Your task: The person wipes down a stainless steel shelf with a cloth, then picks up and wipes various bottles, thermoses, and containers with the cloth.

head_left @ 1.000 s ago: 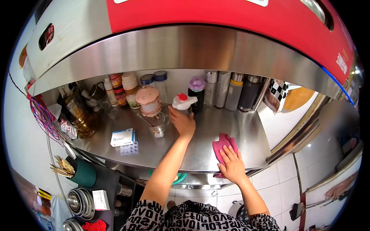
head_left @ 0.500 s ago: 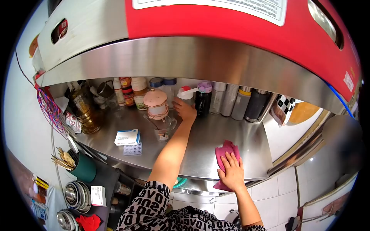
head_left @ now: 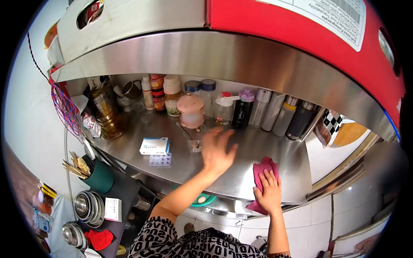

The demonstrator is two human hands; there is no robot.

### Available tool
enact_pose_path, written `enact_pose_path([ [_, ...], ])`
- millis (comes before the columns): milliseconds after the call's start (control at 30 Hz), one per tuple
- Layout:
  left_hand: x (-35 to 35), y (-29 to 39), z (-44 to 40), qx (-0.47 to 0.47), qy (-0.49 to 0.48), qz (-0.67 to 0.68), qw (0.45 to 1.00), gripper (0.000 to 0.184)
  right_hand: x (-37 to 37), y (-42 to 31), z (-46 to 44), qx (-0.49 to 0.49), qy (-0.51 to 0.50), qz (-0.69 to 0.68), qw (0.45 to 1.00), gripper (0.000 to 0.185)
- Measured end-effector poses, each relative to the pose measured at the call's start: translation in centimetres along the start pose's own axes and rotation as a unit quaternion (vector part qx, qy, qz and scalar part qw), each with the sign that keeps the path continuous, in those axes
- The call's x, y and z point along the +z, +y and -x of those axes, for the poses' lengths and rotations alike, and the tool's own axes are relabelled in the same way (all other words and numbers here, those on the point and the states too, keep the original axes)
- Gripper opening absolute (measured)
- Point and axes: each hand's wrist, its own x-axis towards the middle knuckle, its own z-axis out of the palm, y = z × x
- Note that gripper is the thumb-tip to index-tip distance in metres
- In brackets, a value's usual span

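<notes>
My left hand (head_left: 217,150) hovers over the steel counter with fingers spread and nothing in it, slightly blurred. It partly covers a clear glass mug (head_left: 195,145) that holds a spoon. Behind the mug stands a pink lidded jar (head_left: 191,116). A clear bottle with a red and white lid (head_left: 224,109) stands beyond my fingertips, beside a black bottle with a purple cap (head_left: 244,109). At the right, my right hand (head_left: 269,193) lies flat on a folded maroon cloth (head_left: 266,165), fingers stretched out, pressing it to the counter near the front edge.
Several flasks (head_left: 282,118) line the back right. On the left are a medicine box (head_left: 155,146), a blister pack (head_left: 160,160) and amber glasses (head_left: 109,120). A steel shelf edge (head_left: 193,53) hangs low above. A green chopstick holder (head_left: 101,177) and steel bowls (head_left: 89,208) stand lower left.
My left hand has let go of the red-and-white-lidded bottle at the back and drawn toward me, opening. The view has shifted left. My right hand stays on the cloth.
</notes>
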Motion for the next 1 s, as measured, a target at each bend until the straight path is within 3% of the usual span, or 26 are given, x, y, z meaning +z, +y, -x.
enact_pose_path([
  [67,-2.6,-1.8,0.6,-0.048,0.132,-0.031,0.99,0.07,0.0,-0.3,0.0,0.005,0.005,-0.002,1.0,0.056],
  [167,-4.0,-5.0,0.3,-0.091,0.201,-0.092,0.971,0.078,0.9,-1.1,0.0,0.025,0.023,0.016,0.999,0.056],
  [233,-3.5,-7.1,0.6,-0.18,0.082,0.043,0.979,0.086,1.3,-1.9,-0.1,0.029,0.021,0.026,0.999,0.056],
  [267,-3.1,-7.7,0.9,-0.183,0.085,0.039,0.979,0.086,1.5,-2.3,-0.2,0.038,0.025,0.039,0.998,0.056],
  [333,-1.3,-7.7,1.1,-0.219,-0.026,-0.015,0.975,0.09,1.9,-2.9,-0.3,0.037,0.021,0.042,0.998,0.056],
  [433,1.5,-6.8,0.4,-0.179,-0.048,0.056,0.981,0.089,2.5,-3.4,-0.3,0.041,0.024,0.057,0.997,0.056],
  [567,5.6,-3.3,-1.5,-0.197,-0.118,0.149,0.962,0.091,2.8,-3.7,-0.5,0.036,0.024,0.05,0.998,0.057],
  [733,4.9,-1.8,-1.4,-0.15,-0.204,0.206,0.945,0.084,2.3,-3.4,-0.2,0.032,0.024,0.031,0.999,0.057],
  [800,1.8,-2.7,0.2,-0.009,-0.237,0.059,0.97,0.069,2.4,-3.4,-0.1,0.02,0.031,0.02,0.999,0.057],
  [867,-2.1,-4.3,1.9,0.058,-0.222,-0.073,0.971,0.055,2.2,-3.5,-0.1,0.02,0.033,0.017,0.999,0.057],
  [933,-5.4,-7.6,3.5,0.068,-0.211,-0.195,0.955,0.05,2.1,-3.5,0.0,0.021,0.032,0.016,0.999,0.057],
  [1000,-8.5,-11.1,4.7,-0.008,-0.227,-0.217,0.949,0.046,2.2,-3.6,-0.1,0.02,0.034,0.023,0.999,0.057],
])
